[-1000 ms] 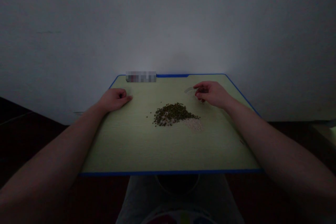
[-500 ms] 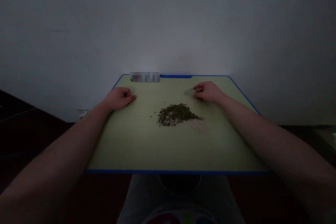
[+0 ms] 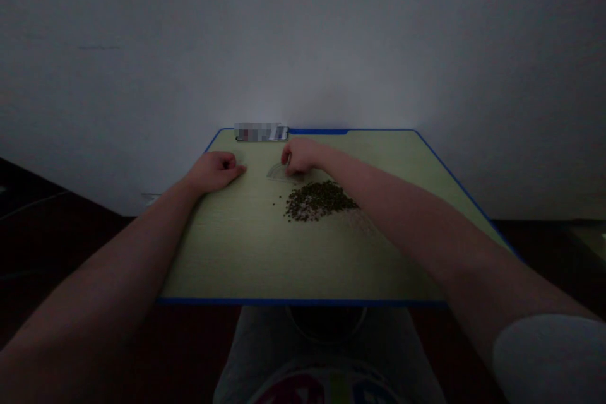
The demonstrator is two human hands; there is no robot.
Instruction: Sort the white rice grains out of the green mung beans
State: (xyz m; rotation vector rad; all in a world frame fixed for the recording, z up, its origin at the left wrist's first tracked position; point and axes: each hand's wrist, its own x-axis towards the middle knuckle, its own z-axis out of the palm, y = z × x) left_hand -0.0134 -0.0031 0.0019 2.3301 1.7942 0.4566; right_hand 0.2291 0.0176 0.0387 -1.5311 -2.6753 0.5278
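Observation:
My right hand (image 3: 302,156) reaches across the board with its fingers pinched on a clear protractor (image 3: 277,172), whose curved edge points left. The protractor is at the board's surface, just behind a heap of small dark green beans (image 3: 315,200). Pale grains (image 3: 358,222) are spread at the heap's right front, partly hidden by my right forearm. At the left side, my left hand (image 3: 215,170) rests on the board, fingers curled into a loose fist and thumb pointing right. Nothing shows in it.
All this lies on a pale yellow tabletop (image 3: 237,252) with a blue rim. A phone (image 3: 279,133), its screen partly blurred out, is at the back left edge. A grey wall (image 3: 312,44) stands right behind. A few stray beans lie left of the heap.
My right hand has moved left with the protractor, from right of the heap to behind its left part. My left hand has stayed in place. The heap looks the same.

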